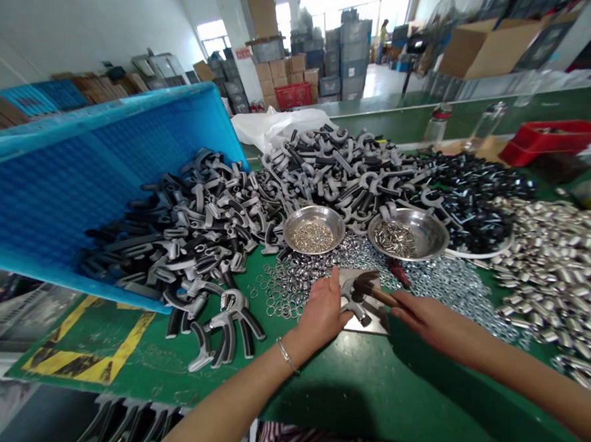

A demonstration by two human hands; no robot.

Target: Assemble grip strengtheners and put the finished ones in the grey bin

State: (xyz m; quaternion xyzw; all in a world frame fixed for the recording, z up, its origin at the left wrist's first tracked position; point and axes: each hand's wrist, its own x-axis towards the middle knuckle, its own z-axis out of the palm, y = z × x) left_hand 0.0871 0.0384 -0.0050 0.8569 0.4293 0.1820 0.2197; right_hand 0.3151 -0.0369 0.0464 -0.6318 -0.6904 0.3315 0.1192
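My right hand (412,311) grips the wooden handle of a hammer (374,288), its dark head lying over a small metal plate (366,327). On that plate rests a grey curved handle part (353,305), and my left hand (325,306) closes on its near end, thumb raised. The hammer head covers part of the piece, so I cannot tell whether the two touch. Behind my hands stand a steel bowl of tiny brass-coloured pieces (314,232) and a steel bowl of small metal pins (407,235). A red-handled tool (397,272) lies beside the plate.
A tipped blue crate (169,122) spills grey-and-black handles (199,213) across the green table (306,400). Assembled handles (225,335) lie front left. Metal rings (280,295), nuts (450,291), black parts (474,197) and silver cylinders (568,258) spread around. A red bin (546,142) stands back right.
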